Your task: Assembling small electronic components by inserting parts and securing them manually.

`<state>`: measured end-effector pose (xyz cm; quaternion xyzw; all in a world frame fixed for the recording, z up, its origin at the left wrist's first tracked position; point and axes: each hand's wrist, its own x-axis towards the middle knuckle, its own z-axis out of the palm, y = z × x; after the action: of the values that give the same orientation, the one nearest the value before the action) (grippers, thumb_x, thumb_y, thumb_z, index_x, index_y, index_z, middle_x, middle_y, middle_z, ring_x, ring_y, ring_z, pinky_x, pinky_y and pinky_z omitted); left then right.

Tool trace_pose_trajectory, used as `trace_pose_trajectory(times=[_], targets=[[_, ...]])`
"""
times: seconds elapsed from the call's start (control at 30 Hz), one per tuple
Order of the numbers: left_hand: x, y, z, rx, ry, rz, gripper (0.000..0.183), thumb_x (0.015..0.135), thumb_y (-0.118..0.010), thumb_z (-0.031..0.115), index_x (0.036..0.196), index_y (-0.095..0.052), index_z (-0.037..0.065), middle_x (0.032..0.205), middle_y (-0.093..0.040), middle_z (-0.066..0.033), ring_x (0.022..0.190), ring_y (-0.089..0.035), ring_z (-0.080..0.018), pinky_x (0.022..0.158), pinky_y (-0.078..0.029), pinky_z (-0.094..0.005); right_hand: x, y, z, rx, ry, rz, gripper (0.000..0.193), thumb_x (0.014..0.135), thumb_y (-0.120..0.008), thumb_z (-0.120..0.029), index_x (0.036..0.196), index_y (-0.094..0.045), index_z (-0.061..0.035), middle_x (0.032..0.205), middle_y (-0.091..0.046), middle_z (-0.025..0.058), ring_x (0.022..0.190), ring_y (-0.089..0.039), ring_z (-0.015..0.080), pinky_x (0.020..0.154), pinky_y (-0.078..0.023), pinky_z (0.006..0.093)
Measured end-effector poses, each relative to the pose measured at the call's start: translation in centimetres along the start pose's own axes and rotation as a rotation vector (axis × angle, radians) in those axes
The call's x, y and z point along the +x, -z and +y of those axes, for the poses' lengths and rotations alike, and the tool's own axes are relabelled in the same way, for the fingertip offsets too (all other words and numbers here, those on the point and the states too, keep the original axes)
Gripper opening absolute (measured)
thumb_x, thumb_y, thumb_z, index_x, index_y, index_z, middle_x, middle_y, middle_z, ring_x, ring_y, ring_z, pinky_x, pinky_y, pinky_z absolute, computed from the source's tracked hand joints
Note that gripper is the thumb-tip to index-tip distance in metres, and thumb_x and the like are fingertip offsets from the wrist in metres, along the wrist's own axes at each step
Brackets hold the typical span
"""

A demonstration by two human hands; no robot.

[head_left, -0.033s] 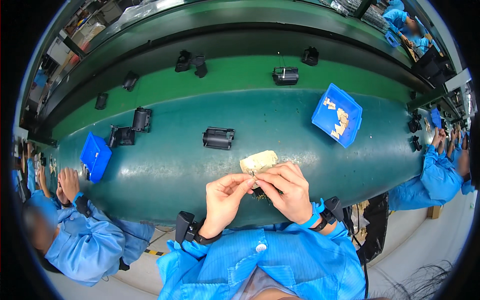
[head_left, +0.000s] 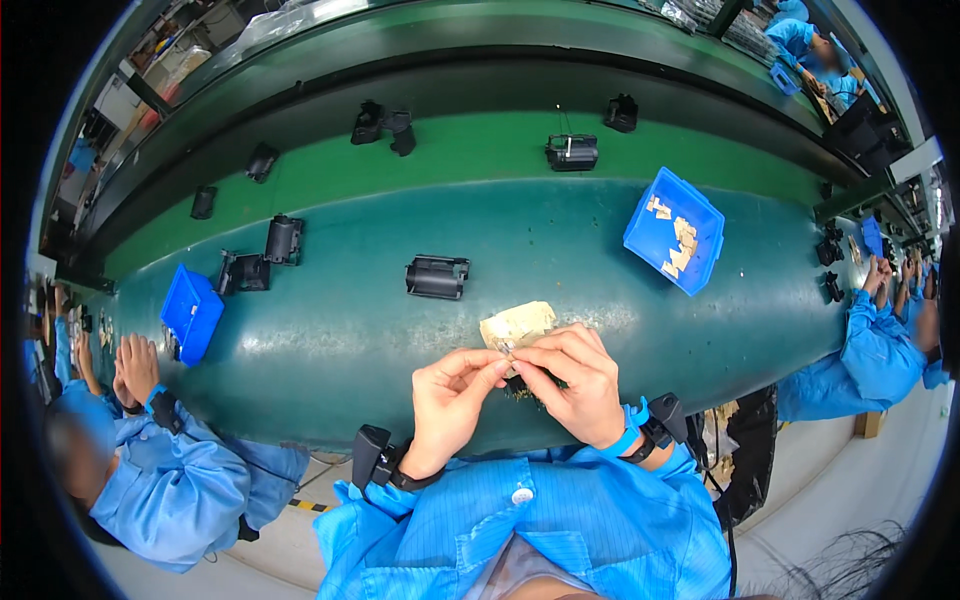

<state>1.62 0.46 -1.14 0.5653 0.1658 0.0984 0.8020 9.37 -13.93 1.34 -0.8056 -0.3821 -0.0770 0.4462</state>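
My left hand and my right hand meet close to my body, thumbs and fingertips pinched together. Between them is a tiny piece, mostly covered by the fingertips and too small to name. Just beyond my fingers lies a pale yellow, crumpled sheet-like piece on the green work surface. Under my right fingers, partly hidden, is a little heap of small dark and brassy bits. A black hollow plastic housing lies farther off, ahead of my left hand.
A blue bin with tan flat pieces stands at the right; another blue bin is at the left. More black housings lie on the green surface and along the far strip. Co-workers in blue sit on both sides.
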Motion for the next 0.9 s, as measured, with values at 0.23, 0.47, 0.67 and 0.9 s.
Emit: trace_pose_trajectory(times=[0.23,0.47,0.67,0.9], targets=[[-0.6,-0.1,-0.3,0.185,-0.185,-0.044,0.01,0.086,-0.061,-0.005,0.095,-0.065,-0.007,0.091,-0.063,-0.0103,0.079,-0.062,-0.0141,0.071,-0.052,-0.0245,-0.2,0.2,1.1,0.347,-0.211,-0.065,0.009,0.075,-0.07,-0.004,0.084,-0.07,-0.0038,0.08,-0.066,0.0071,0.071,-0.06,0.0176,0.065,-0.046,0.0285],[-0.6,1.7,1.1,0.026,-0.129,0.108,0.009,0.083,-0.063,-0.006,0.091,-0.065,-0.006,0.089,-0.067,-0.0136,0.08,-0.065,-0.0209,0.073,-0.053,-0.0295,3.9,7.7,8.0,-0.462,-0.208,0.485,0.005,0.082,-0.065,-0.009,0.083,-0.069,-0.0062,0.076,-0.064,0.0085,0.07,-0.06,0.0229,0.064,-0.047,0.0346],[-1.1,4.4,4.1,1.415,-1.313,0.001,0.019,0.068,-0.072,0.001,0.087,-0.069,0.001,0.087,-0.068,-0.0109,0.084,-0.067,-0.0272,0.068,-0.05,-0.0334,3.2,5.0,4.4,-0.166,-0.156,0.211,0.003,0.079,-0.068,-0.007,0.081,-0.066,-0.0051,0.079,-0.064,0.0087,0.077,-0.061,0.0229,0.069,-0.047,0.0333],[-0.4,4.9,5.5,1.554,-1.607,-0.295,0.019,0.071,-0.06,0.009,0.085,-0.069,-0.001,0.083,-0.068,-0.0114,0.079,-0.066,-0.0238,0.063,-0.046,-0.0286,0.0,-2.2,-1.1,0.56,-0.41,-0.245,0.01,0.081,-0.071,-0.011,0.085,-0.066,-0.0033,0.079,-0.063,0.0028,0.072,-0.054,0.0104,0.064,-0.043,0.0247]])
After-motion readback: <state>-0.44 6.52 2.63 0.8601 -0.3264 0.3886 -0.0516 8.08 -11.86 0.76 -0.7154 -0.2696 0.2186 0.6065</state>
